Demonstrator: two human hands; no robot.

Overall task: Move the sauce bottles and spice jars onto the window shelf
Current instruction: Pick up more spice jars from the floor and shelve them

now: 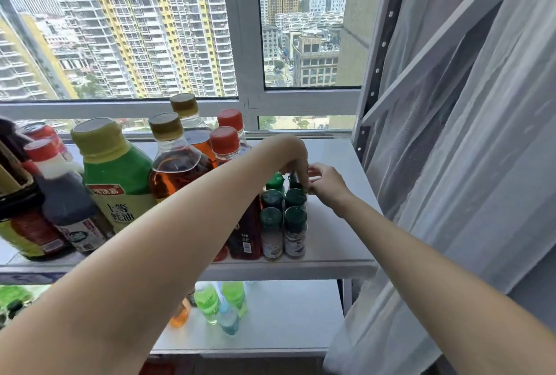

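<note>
On the window shelf (337,224), both hands, the left (293,158) and the right (326,183), pinch a dark-capped spice jar (294,179) just behind the green-capped jars (294,224).

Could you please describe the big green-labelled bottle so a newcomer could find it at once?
Start at the white window shelf and look to its left half. The green-labelled bottle stands among dark and amber sauce bottles; only it has a yellow-green cap.
</note>
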